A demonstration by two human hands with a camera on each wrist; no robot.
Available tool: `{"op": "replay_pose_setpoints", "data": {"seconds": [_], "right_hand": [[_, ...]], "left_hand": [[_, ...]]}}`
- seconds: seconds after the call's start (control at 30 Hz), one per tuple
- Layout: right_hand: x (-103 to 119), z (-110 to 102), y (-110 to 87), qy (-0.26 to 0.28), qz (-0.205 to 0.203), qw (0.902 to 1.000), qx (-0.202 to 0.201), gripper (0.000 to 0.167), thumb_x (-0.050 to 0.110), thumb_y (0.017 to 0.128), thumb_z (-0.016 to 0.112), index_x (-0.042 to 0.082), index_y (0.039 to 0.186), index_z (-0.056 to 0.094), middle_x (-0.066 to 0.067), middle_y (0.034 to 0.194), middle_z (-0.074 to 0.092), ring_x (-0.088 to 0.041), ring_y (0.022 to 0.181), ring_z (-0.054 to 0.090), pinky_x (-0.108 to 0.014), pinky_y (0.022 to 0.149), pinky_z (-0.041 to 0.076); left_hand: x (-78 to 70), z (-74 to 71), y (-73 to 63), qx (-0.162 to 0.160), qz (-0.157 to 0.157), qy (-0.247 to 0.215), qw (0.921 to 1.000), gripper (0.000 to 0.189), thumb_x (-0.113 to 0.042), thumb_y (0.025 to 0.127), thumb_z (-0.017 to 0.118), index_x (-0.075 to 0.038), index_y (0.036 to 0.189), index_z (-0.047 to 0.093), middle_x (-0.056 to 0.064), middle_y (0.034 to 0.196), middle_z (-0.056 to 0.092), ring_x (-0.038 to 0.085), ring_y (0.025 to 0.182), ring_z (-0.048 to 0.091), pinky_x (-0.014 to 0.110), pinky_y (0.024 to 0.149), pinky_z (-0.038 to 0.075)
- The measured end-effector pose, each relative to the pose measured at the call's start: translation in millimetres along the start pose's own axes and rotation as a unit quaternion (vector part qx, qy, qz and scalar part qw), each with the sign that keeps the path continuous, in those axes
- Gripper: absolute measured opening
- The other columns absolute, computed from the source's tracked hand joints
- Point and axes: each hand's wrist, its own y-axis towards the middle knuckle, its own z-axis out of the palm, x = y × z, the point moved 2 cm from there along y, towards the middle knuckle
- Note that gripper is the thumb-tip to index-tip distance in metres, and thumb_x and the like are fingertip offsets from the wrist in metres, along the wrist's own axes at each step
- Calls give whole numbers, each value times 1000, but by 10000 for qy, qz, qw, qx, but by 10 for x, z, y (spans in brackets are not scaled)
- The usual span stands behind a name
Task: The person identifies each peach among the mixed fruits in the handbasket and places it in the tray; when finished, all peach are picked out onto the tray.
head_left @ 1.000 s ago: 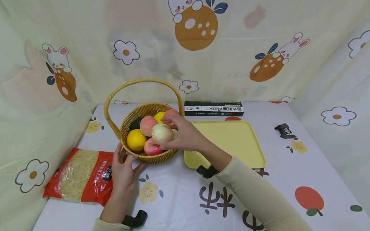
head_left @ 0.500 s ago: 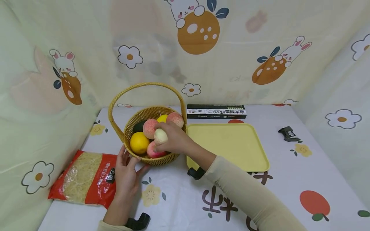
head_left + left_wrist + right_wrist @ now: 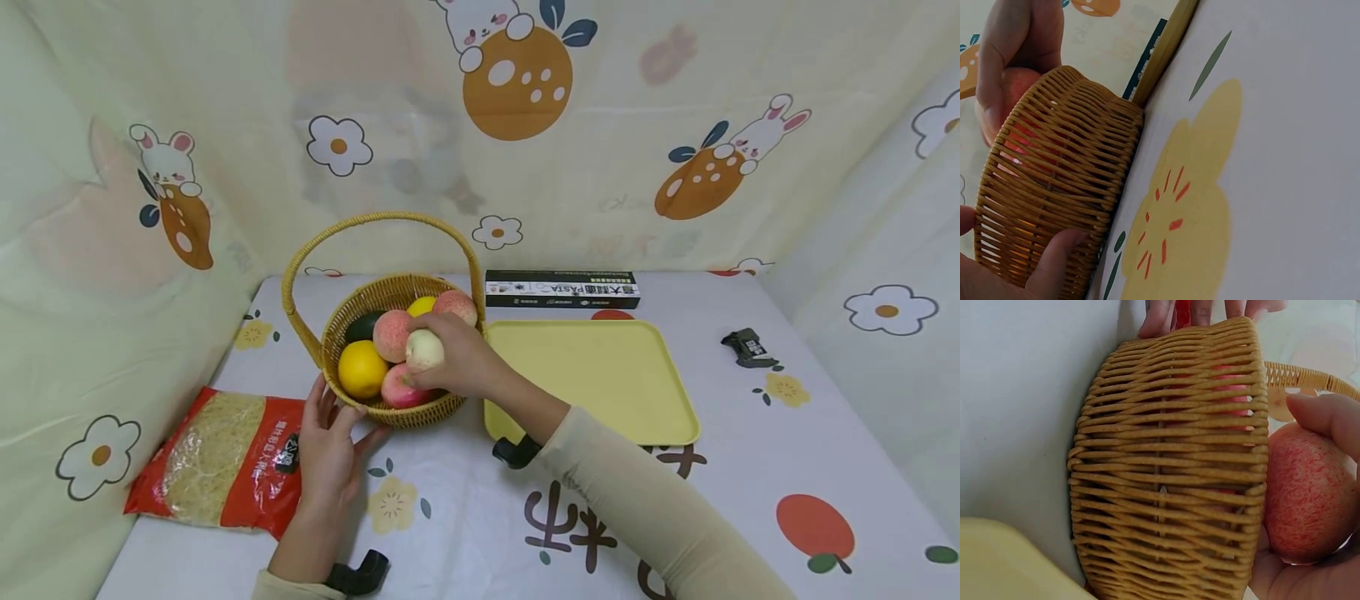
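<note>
In the head view, my right hand [image 3: 461,358] holds an apple [image 3: 425,350] with a pale upper side, over the right half of the wicker basket [image 3: 397,417]. The right wrist view shows the red, speckled side of this apple [image 3: 1310,487] between thumb and fingers, beside the rim. My left hand [image 3: 328,446] rests against the basket's near left side, its fingers spread on the outside; in the left wrist view the thumb [image 3: 1060,253] presses the woven wall. Inside the basket lie a pink apple [image 3: 403,387], two peaches [image 3: 392,336], yellow fruit [image 3: 362,369] and something dark green [image 3: 363,326].
A yellow tray [image 3: 592,383] lies right of the basket, with a black-and-white pasta box [image 3: 562,289] behind it. A red bag of pasta [image 3: 221,462] lies at the left. Far right is a small black packet [image 3: 748,347]. The basket's tall handle [image 3: 382,217] arches over its far side.
My right hand has shifted over the apple, covering more of it. The left hand stays against the basket. The head view has tilted slightly.
</note>
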Motion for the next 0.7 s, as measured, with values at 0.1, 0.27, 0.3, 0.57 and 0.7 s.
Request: {"op": "replay_pose_setpoints", "data": {"seconds": [0.1,0.27,0.3,0.57,0.7], "right_hand": [[-19,-34,-23,155,-12,9999,-35,66,29,79,88,13,138,63,-8,132,64,-26,114,57,-38,90,57],[-69,-96,-68,510,-46,9987,-58,65,28,79,90,14,136,64,-5,130,64,-26,109,61,-37,89,59],[-81,-112,-80,591,-42,9982,-72,65,27,79,90,14,137,64,-5,131,64,-26,108,62,-38,89,59],[-147,-328,-209,1453,-83,9887,-357,64,22,76,93,21,134,63,0,141,59,-27,111,63,-39,90,60],[-208,-459,-290,1372,130,9894,-470,70,25,78,91,19,142,61,-2,146,59,-27,113,63,-39,92,60]], "left_hand": [[8,-6,3,4,0,1,10000,85,-8,100,60,-44,167,22,-9,174,26,22,150,38,43,97,63],[19,-16,-6,8,-4,-3,10000,85,-8,100,59,-43,168,22,-8,174,26,22,150,37,43,98,63],[21,-18,-9,7,-8,-2,10000,85,-8,100,59,-43,168,21,-8,174,26,22,151,37,43,98,63],[28,-16,-9,29,9,-51,10000,86,-6,99,59,-43,168,22,-7,174,26,22,152,36,43,97,63],[9,-6,-16,66,8,-57,10000,86,-7,100,59,-44,167,21,-8,175,25,22,151,36,43,98,63]]}}
